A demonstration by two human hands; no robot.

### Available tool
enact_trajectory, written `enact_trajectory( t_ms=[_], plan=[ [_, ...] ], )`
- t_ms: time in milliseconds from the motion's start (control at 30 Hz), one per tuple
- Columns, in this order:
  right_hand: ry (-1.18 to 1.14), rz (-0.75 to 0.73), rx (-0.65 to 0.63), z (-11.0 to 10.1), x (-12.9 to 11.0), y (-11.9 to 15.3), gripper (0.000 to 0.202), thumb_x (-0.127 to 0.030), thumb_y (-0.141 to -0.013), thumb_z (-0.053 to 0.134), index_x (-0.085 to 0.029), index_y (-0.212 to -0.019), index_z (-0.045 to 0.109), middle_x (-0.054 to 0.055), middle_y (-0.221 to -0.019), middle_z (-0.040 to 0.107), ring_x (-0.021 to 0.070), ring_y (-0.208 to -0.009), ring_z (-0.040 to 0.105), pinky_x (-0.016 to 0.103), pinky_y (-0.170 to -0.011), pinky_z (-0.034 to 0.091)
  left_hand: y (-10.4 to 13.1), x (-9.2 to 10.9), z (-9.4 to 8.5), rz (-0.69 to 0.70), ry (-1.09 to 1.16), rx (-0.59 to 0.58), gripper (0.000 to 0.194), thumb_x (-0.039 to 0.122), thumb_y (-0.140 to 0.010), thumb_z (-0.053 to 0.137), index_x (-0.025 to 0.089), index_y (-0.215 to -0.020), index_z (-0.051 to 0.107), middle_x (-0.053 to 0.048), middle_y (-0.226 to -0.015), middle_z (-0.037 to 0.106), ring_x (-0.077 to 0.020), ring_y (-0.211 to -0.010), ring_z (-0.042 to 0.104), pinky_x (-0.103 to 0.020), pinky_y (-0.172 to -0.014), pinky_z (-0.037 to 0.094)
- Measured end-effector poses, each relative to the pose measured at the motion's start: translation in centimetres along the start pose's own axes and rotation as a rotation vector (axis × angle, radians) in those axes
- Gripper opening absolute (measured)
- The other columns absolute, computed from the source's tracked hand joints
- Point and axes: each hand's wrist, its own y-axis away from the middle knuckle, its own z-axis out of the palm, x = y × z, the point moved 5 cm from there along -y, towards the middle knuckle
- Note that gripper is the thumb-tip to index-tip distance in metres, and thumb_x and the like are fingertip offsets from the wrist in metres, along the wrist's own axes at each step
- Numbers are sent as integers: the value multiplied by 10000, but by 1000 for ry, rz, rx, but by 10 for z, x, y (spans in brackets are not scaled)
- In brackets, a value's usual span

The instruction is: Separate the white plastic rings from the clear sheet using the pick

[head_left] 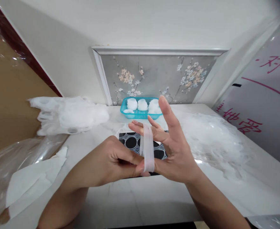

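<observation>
A translucent white band (148, 149), looped and flat like a stretchy strip, is held above the table. It runs round the thumb and some of the fingers of my right hand (175, 148), stretched between them. The index finger of that hand points up, outside the loop. My left hand (116, 159) is closed in a pinch at the band's lower end, beside the right thumb. Beneath both hands lies a black-and-grey patterned mat (130, 141), partly hidden by them. The band's exact kind cannot be made out.
A turquoise basket (137, 116) with several white rolled bundles stands against the wall. A heap of white netting-like material (82, 113) lies at left, a looser white heap (211, 140) at right. White paper (35, 178) and clear plastic (18, 162) lie at the left edge.
</observation>
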Motion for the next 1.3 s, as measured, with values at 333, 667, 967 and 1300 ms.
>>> enact_trajectory(
  t_ms=[333, 667, 967, 1300],
  plan=[
    [64, -6, -32, 3, 4, 0, 800, -316, -688, 779, -433, -1369, 375, -92, -1564, 58, 243, -1268, 482, 389, -1156, 325, -7, -7, -12, -152, -15, 39, 224, 236, -829, 572, 202, -1008, 702, 55, -472, 545, -54, -409, 431, -153, -428, 331],
    [137, -176, -76, 7, 7, -5, 1016, -208, -817, 632, -310, -1464, -146, 38, -1373, 516, 206, -1316, 420, 490, -1152, 262, -11, -18, -2, -329, 555, 75, 284, 393, -786, 662, 138, -892, 727, 85, -331, 375, -13, -268, 242, -139, -293, 186],
    [-39, 39, 77, 8, 32, -5, 809, -235, -893, 536, -358, -1478, -9, 5, -1170, 663, 212, -1162, 582, 512, -1070, 411, -11, -16, -2, -315, 471, 114, 203, 344, -773, 685, 150, -822, 723, 79, -388, 406, -11, -293, 270, -137, -287, 178],
    [-746, 522, 294, 10, 52, -4, 353, -304, -727, 716, -249, -962, 457, -30, -754, 729, 188, -798, 711, 309, -669, 566, -15, -14, 2, -322, 51, 54, 341, 417, -852, 555, 144, -677, 664, 69, -400, 379, -38, -368, 328, -172, -374, 237]
  ],
)
